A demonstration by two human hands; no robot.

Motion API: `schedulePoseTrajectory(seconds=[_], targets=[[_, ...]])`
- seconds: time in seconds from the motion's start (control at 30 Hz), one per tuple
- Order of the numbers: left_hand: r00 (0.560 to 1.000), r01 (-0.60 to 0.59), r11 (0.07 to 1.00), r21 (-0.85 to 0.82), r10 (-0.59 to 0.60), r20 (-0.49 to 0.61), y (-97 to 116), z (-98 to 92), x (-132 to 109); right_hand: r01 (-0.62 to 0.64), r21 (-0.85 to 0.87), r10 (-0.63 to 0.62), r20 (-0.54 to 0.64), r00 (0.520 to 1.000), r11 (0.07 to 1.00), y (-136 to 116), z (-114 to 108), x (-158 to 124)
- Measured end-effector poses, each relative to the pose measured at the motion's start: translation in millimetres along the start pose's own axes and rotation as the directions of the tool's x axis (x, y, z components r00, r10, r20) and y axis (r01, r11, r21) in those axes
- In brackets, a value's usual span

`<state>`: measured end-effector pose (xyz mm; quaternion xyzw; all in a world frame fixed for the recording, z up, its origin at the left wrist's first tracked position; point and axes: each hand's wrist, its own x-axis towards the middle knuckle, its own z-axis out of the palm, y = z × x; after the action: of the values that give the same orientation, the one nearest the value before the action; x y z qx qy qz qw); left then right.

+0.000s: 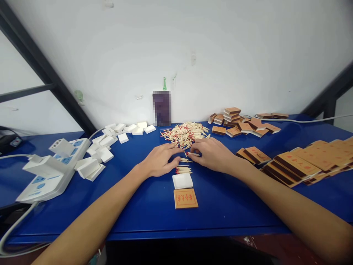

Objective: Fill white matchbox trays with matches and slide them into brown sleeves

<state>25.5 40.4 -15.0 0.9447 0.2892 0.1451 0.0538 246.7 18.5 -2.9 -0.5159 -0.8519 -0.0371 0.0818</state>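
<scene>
At the near edge of a pile of red-tipped matchsticks [187, 133], my right hand [211, 152] is closed in a pinch on a few matchsticks [192, 154]. My left hand [161, 159] lies opposite, its thumb and index finger apart, fingertips close to the loose matches. Between and below the hands, a small row of matchsticks [183, 169] lies side by side with heads to the left. Just nearer to me is a white matchbox tray [182, 181]. Touching or almost touching it is an orange-brown matchbox sleeve [185, 199] with red print.
Several white trays [104, 141] are scattered at left, beside a white power strip [52, 173] with plugs and cables. Matchbox sleeves [245, 127] are heaped at the back right, and more sleeves [299, 163] lie in rows at right. A pixelated dark rectangle [162, 108] stands against the wall.
</scene>
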Motion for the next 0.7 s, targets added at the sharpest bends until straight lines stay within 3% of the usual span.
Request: schedulePoseTrajectory(seconds=[0.23,0.57,0.7], targets=[[0.998,-0.039,0.994,0.103,0.034,0.051,2,-1.5,3,-0.033,-0.016,0.033,-0.011,0.999,0.999,4,4,3],[0.994,-0.073,0.995,0.071,0.067,0.084,2,-2.6,4,-0.071,0.013,0.072,-0.072,0.995,0.997,-2,14,13],[0.998,-0.052,0.998,-0.023,0.052,-0.019,-2,0.3,2,-0.031,0.038,0.033,-0.071,0.997,0.999,0,12,11]])
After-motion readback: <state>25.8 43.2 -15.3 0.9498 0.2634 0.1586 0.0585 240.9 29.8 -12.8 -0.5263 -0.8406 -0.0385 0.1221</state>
